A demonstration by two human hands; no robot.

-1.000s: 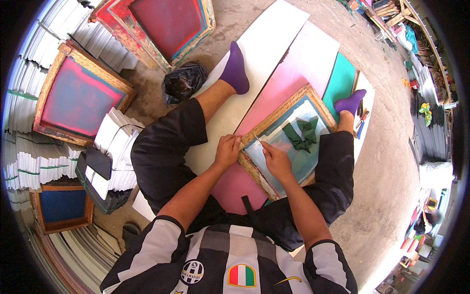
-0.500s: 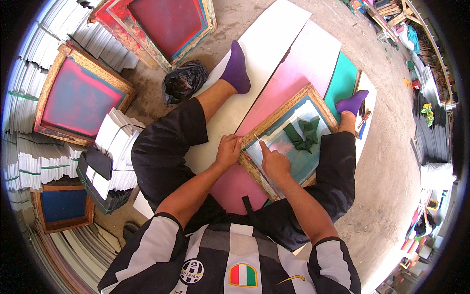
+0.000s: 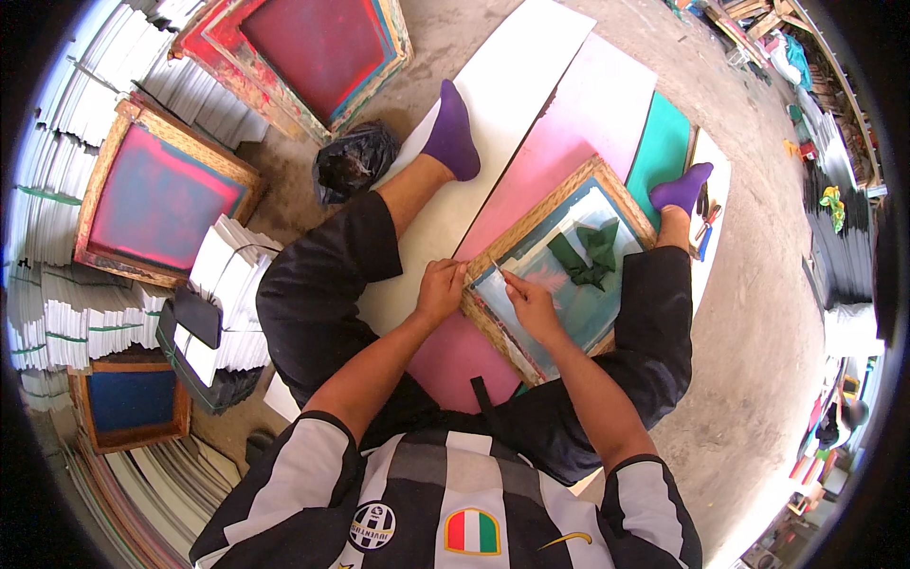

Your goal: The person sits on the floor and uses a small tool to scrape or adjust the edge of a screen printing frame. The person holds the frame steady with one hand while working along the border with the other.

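Observation:
A wooden-edged screen-printing frame (image 3: 618,192) lies tilted between my legs, its mesh bluish with a white area. My left hand (image 3: 441,290) is closed at the frame's left edge, fingertips against the wood. In my right hand (image 3: 533,308) is a small thin tool with a pale, narrow tip (image 3: 497,268); the fingers cover most of it, so its exact kind does not show. That tip is over the mesh close to the frame's left rail. Crumpled dark green pieces (image 3: 586,256) rest on the far right part of the mesh.
Under the frame are pink (image 3: 592,100), white (image 3: 517,71) and green (image 3: 661,142) sheets. Pliers-like hand tools (image 3: 707,220) lie by my right foot. At left stand more printing screens (image 3: 251,185), a black plastic bag (image 3: 355,161), a dark phone-like slab (image 3: 197,317) and stacked white sheets (image 3: 52,223).
The index finger of my right hand, stretched along the tool before, is now drawn in. My left hand keeps its place at the frame's edge. The view has shifted slightly.

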